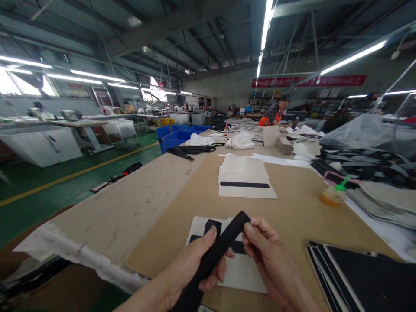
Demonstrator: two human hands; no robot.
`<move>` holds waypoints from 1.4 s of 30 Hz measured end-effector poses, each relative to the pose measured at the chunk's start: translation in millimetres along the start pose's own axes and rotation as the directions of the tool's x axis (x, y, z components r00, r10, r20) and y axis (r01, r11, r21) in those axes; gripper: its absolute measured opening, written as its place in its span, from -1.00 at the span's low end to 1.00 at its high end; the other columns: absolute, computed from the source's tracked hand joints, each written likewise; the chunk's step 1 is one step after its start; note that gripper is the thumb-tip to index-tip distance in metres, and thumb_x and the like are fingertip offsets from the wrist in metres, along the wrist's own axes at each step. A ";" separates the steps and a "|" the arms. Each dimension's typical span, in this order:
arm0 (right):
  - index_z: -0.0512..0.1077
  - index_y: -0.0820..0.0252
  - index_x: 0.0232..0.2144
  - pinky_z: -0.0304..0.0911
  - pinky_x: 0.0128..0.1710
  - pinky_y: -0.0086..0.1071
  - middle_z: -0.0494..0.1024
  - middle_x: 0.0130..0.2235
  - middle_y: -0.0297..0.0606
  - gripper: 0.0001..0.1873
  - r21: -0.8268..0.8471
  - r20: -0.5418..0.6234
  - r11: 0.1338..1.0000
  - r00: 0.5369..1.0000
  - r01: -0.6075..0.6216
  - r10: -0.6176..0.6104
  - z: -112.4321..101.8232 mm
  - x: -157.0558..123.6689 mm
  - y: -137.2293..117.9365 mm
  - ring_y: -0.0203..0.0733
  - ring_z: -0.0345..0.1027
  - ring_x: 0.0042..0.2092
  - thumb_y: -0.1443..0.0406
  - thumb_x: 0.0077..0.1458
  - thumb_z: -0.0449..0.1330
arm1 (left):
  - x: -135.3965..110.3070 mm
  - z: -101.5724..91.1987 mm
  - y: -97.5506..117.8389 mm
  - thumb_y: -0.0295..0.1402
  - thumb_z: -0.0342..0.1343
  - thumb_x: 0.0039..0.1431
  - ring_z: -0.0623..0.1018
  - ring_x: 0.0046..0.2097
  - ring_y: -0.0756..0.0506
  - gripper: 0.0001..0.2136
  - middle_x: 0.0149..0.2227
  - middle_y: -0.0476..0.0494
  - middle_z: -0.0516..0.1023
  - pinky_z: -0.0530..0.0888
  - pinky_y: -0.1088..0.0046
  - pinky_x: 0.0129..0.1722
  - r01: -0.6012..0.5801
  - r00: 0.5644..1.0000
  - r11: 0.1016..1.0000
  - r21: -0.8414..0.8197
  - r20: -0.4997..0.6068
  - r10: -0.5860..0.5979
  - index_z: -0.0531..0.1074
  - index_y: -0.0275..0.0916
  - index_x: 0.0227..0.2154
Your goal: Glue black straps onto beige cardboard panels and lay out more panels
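Note:
A long black fabric strip (224,242) runs diagonally between my two hands. My left hand (204,255) is closed around its middle, thumb on top and fingers beneath. At the strip's upper end, my right hand (264,242) pinches the corner between thumb and fingers. Below them on the table lies a white panel (240,271) with a black band (239,247) across it, partly hidden by my hands. Farther ahead is a fanned stack of white panels (245,173); the front one carries a black band (244,185).
Black-faced boards (367,273) lie at the right edge. A bottle of amber liquid with a green nozzle (334,195) stands right of the white stack. Grey boards (386,203) and black straps (373,164) are piled beyond. Blue bins (182,138) and a person in orange (273,116) are farther back.

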State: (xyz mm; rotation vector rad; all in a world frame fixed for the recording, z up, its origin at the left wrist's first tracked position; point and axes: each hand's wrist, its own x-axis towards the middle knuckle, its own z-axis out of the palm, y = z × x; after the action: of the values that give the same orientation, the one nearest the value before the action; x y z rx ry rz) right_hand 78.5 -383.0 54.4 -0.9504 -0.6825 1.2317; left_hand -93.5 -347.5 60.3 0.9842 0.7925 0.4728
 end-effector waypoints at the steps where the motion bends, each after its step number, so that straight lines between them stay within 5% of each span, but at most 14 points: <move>1: 0.41 0.18 -0.46 0.03 -0.56 -0.56 0.39 -0.58 -0.44 -0.66 0.050 0.020 0.999 1.000 -0.020 0.019 1.6 1.5 0.0 -0.45 0.07 -0.57 0.08 -0.08 0.40 | -0.4 -0.3 0.6 0.26 0.04 0.01 0.24 -0.71 0.13 -0.35 -0.62 -0.01 0.42 0.06 0.61 -0.73 -0.015 1.000 1.000 0.000 0.004 0.015 0.48 -0.35 -0.29; 5: 0.48 0.22 -0.38 0.16 -0.54 -0.57 0.49 -0.42 -0.34 -0.73 0.148 0.099 0.987 0.994 -0.068 0.054 9.2 1.5 -2.0 -0.43 0.20 -0.50 0.16 -0.03 0.39 | -1.9 1.3 1.6 0.01 0.34 -0.14 0.19 -0.69 0.14 -0.55 -0.65 0.12 0.31 0.11 0.62 -0.71 -0.105 0.992 0.995 0.004 -0.069 0.105 0.41 -0.27 -0.39; 13: 0.56 0.22 -0.23 0.35 -0.40 -0.49 0.55 -0.17 -0.16 -0.68 0.169 0.158 0.982 0.986 -0.085 0.058 13.1 -7.2 -11.1 -0.22 0.39 -0.21 0.13 0.03 0.34 | -5.6 10.8 16.9 -0.01 0.35 -0.20 0.27 -0.61 0.06 -0.54 -0.65 0.10 0.28 0.33 0.51 -0.60 -0.132 0.948 0.980 0.151 -0.269 0.169 0.48 -0.30 -0.34; 19: 0.44 0.24 -0.58 0.11 -0.56 -0.59 0.38 -0.54 -0.41 -0.63 0.028 0.021 0.999 1.000 -0.019 0.019 6.4 2.1 -4.6 -0.47 0.12 -0.54 0.08 -0.07 0.40 | -3.5 10.4 8.3 -0.03 0.33 -0.11 0.34 -0.55 0.07 -0.59 -0.57 0.01 0.41 0.27 0.58 -0.56 -0.149 0.962 0.985 0.087 -0.218 0.165 0.49 -0.32 -0.39; 23: 0.39 0.24 -0.60 0.13 -0.56 -0.58 0.35 -0.60 -0.41 -0.60 -0.012 0.088 1.000 0.996 -0.006 0.007 10.0 -0.8 -6.8 -0.45 0.15 -0.57 0.06 -0.03 0.37 | -2.1 9.4 5.3 0.01 0.24 0.03 0.29 -0.57 0.11 -0.57 -0.47 -0.09 0.49 0.10 0.63 -0.65 -0.181 0.976 0.980 0.080 -0.106 0.189 0.52 -0.34 -0.32; 26: 0.40 0.20 -0.53 0.18 -0.64 -0.52 0.35 -0.62 -0.42 -0.64 0.081 0.220 0.995 0.974 -0.066 0.047 14.8 -5.6 -5.2 -0.41 0.16 -0.62 0.05 0.04 0.30 | -3.5 9.9 5.5 0.06 0.21 0.04 0.50 -0.43 0.03 -0.50 -0.29 -0.27 0.59 0.19 0.65 -0.60 -0.132 0.991 0.990 -0.043 0.023 0.133 0.54 -0.34 -0.22; 30: 0.44 0.17 -0.38 0.16 -0.76 -0.49 0.34 -0.61 -0.45 -0.71 0.124 0.270 0.989 0.962 -0.079 0.043 19.1 -7.1 1.4 -0.39 0.14 -0.69 0.06 0.06 0.29 | -5.0 9.1 1.2 0.12 0.24 -0.04 0.59 -0.38 -0.06 -0.41 -0.32 -0.29 0.62 0.32 0.63 -0.51 -0.110 0.990 0.984 -0.140 0.071 0.120 0.53 -0.35 -0.16; 35: 0.42 0.07 0.07 0.23 -0.70 -0.46 0.37 -0.56 -0.47 -0.42 0.020 0.105 0.997 0.992 0.075 -0.076 27.3 -10.0 -0.2 -0.36 0.24 -0.64 0.08 0.00 0.36 | -4.5 10.5 -3.7 0.12 0.24 -0.04 0.55 -0.42 0.00 -0.46 -0.41 -0.19 0.59 0.42 0.59 -0.40 -0.171 0.984 0.956 -0.240 0.010 0.178 0.55 -0.36 -0.30; 42: 0.49 0.06 0.06 0.24 -0.62 -0.43 0.39 -0.57 -0.41 -0.47 -0.206 0.015 0.948 0.970 0.242 -0.244 36.4 -18.2 -3.6 -0.32 0.22 -0.57 0.04 0.05 0.30 | -5.2 11.4 -5.3 0.11 0.23 -0.03 0.38 -0.57 0.12 -0.49 -0.48 -0.12 0.53 0.22 0.71 -0.65 -0.173 0.985 0.951 -0.257 -0.072 0.159 0.53 -0.35 -0.38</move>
State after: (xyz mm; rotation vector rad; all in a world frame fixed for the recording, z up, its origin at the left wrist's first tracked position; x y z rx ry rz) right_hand 45.0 -392.7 75.6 -1.0088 -0.9048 0.9500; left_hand -88.0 -359.9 61.2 0.7967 0.6743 0.7320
